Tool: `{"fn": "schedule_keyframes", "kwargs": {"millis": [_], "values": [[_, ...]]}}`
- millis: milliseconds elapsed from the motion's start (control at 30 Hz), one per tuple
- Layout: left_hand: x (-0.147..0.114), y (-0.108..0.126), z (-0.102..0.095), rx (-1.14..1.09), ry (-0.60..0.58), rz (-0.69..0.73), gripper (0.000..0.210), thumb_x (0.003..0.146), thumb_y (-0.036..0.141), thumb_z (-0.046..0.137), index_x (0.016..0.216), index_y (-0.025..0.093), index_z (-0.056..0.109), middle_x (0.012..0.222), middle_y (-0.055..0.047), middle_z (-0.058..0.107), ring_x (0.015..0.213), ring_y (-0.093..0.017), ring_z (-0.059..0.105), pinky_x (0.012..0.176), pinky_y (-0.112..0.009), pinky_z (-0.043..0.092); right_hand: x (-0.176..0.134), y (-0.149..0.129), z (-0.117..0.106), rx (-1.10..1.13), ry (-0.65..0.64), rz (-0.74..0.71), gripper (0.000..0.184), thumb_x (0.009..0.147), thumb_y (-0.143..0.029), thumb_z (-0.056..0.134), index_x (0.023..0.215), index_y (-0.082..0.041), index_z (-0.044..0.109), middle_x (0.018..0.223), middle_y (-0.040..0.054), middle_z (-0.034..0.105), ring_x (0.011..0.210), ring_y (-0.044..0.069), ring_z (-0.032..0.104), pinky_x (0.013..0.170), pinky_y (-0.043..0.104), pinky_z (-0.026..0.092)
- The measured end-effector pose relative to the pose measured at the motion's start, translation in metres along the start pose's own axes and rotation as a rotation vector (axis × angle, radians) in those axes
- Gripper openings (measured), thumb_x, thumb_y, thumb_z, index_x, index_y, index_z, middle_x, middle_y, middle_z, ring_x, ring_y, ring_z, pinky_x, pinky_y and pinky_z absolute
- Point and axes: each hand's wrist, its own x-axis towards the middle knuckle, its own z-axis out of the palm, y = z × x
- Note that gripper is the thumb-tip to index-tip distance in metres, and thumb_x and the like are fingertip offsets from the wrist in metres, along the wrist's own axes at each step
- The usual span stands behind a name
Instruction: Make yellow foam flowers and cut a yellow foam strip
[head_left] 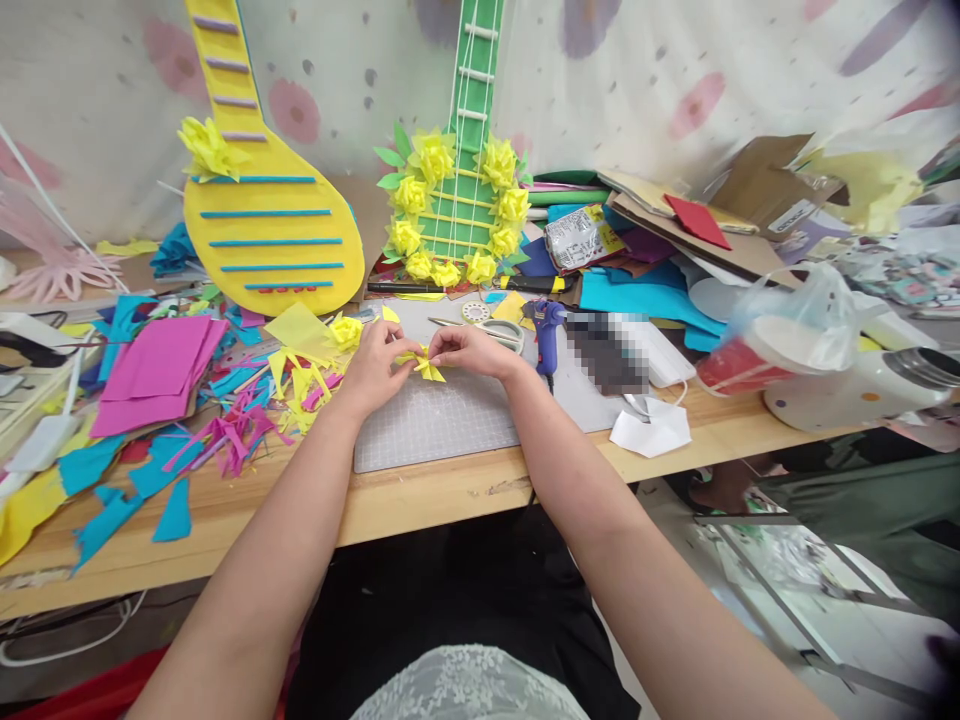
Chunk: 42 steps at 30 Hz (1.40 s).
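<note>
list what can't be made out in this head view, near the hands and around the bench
In the head view:
- Yellow paper piece: partly hidden by the fingers.
- Dark flat object: blurred by pixelation.
- Green neck: top cut off by the upper edge.
- Silver packet: print too small to read.

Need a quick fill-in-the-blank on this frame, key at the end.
The left hand and right hand hold a small piece coloured ____.
In the picture, the glue gun lies to the ____ of the scissors.
The guitar shape edged with flowers is ____.
Bars on the body of the yellow instrument are ____.
Missing words: yellow; right; green; blue.
</note>
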Motion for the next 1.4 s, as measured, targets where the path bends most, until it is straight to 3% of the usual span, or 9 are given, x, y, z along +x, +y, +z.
{"fn": "schedule_keyframes", "kwargs": {"millis": [267, 467, 567, 633, 733, 800, 967, 1200, 1400], "values": [[-0.001, -0.007, 0.005, 0.001, 0.058, -0.078, 0.011, 0.08, 0.023, 0.057, 0.085, 0.021, 0.066, 0.089, -0.006, 0.048, 0.092, -0.02, 0.048, 0.086, -0.037, 0.04, 0.002, 0.002, -0.002, -0.204, 0.085, 0.009, 0.006, 0.07, -0.019, 0.06, 0.074, -0.015, 0.061, 0.072, -0.0001, 0.06, 0.068, 0.011, 0.053, 0.066, 0.026, 0.042], [-0.001, -0.002, 0.003, -0.039, 0.099, -0.128, 0.007, 0.072, 0.018, 0.062, 0.079, 0.02, 0.064, 0.087, -0.005, 0.05, 0.092, -0.02, 0.049, 0.086, -0.035, 0.039, 0.002, 0.0, -0.001, -0.164, 0.107, 0.033, 0.005, 0.069, -0.019, 0.06, 0.072, -0.015, 0.06, 0.07, -0.001, 0.058, 0.067, 0.011, 0.052, 0.066, 0.027, 0.041], [-0.001, 0.006, 0.003, -0.11, 0.171, -0.275, 0.001, 0.07, 0.02, 0.062, 0.07, 0.019, 0.061, 0.076, -0.002, 0.051, 0.078, -0.017, 0.05, 0.077, -0.03, 0.04, 0.005, 0.002, 0.0, -0.143, 0.205, 0.038, 0.004, 0.07, -0.019, 0.06, 0.071, -0.015, 0.059, 0.07, -0.0013, 0.057, 0.067, 0.011, 0.051, 0.066, 0.027, 0.041], [0.0, 0.013, 0.006, -0.216, 0.213, -0.438, 0.008, 0.071, 0.023, 0.06, 0.065, 0.019, 0.06, 0.065, 0.0, 0.05, 0.064, -0.013, 0.046, 0.066, -0.026, 0.039, 0.009, 0.005, 0.003, -0.174, 0.349, 0.038, 0.003, 0.071, -0.018, 0.059, 0.071, -0.016, 0.058, 0.073, -0.0007, 0.057, 0.068, 0.011, 0.051, 0.068, 0.027, 0.041], [0.004, 0.024, 0.014, -0.498, 0.296, -0.723, 0.013, 0.07, 0.028, 0.062, 0.062, 0.018, 0.061, 0.056, 0.002, 0.05, 0.053, -0.01, 0.042, 0.054, -0.023, 0.034, 0.015, 0.008, 0.015, -0.286, 0.597, 0.012, 0.003, 0.074, -0.018, 0.058, 0.072, -0.016, 0.058, 0.08, 0.0019, 0.057, 0.075, 0.013, 0.052, 0.072, 0.029, 0.042], [0.008, 0.031, 0.017, -0.761, 0.36, -0.878, 0.013, 0.066, 0.028, 0.066, 0.065, 0.016, 0.061, 0.056, 0.003, 0.051, 0.048, -0.007, 0.04, 0.045, -0.021, 0.029, 0.016, 0.007, 0.026, -0.388, 0.675, -0.032, 0.005, 0.077, -0.018, 0.055, 0.075, -0.017, 0.059, 0.086, 0.0035, 0.057, 0.079, 0.015, 0.053, 0.073, 0.029, 0.041], [0.017, 0.044, 0.009, -1.129, 0.453, -1.065, 0.017, 0.06, 0.025, 0.071, 0.068, 0.014, 0.06, 0.057, 0.005, 0.05, 0.04, -0.003, 0.037, 0.035, -0.017, 0.02, 0.014, -0.003, 0.044, -0.695, 0.7, -0.088, 0.016, 0.086, -0.02, 0.046, 0.082, -0.017, 0.062, 0.092, 0.0064, 0.058, 0.082, 0.017, 0.053, 0.069, 0.029, 0.038], [0.019, 0.044, 0.005, -1.255, 0.428, -1.195, 0.013, 0.07, 0.024, 0.066, 0.072, 0.012, 0.063, 0.064, 0.0, 0.059, 0.049, -0.005, 0.052, 0.038, -0.014, 0.032, 0.014, -0.007, 0.051, -0.981, 0.642, -0.182, 0.026, 0.091, -0.025, 0.042, 0.086, -0.018, 0.066, 0.089, 0.0079, 0.061, 0.079, 0.017, 0.052, 0.07, 0.03, 0.033], [0.018, 0.039, 0.006, -1.33, 0.453, -1.17, 0.001, 0.069, 0.013, 0.061, 0.07, 0.013, 0.061, 0.065, 0.001, 0.061, 0.054, -0.007, 0.056, 0.043, -0.016, 0.038, 0.013, -0.01, 0.055, -1.071, 0.572, -0.234, 0.03, 0.093, -0.025, 0.039, 0.086, -0.018, 0.067, 0.088, 0.0074, 0.061, 0.076, 0.016, 0.052, 0.071, 0.032, 0.029]]}}
